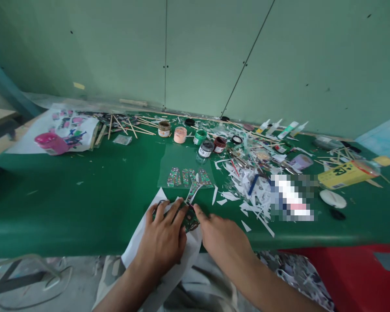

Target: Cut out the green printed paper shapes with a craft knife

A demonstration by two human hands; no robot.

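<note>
At the table's front edge, a white paper sheet (188,247) with a dark green and brown pattern (191,222) lies under my hands and droops over the edge. My left hand (164,232) rests over the patterned part, its fingers bent and slightly apart, gripping the sheet. My right hand (222,236) is at the sheet's right side, index finger extended against the pattern; its other fingers curl out of sight, and what they hold is hidden. Beyond the fingertips a narrow patterned strip (193,190) with pale edges points away. Several small patterned cut pieces (174,177) lie on a clear film (169,158).
Open paint jars (180,135) stand behind the film. White paper scraps (221,196), glue tubes (289,130) and a yellow-labelled container (347,173) crowd the right. Left are a pink bottle (52,143) and thin wooden sticks (120,125). A green wall (198,56) closes the back.
</note>
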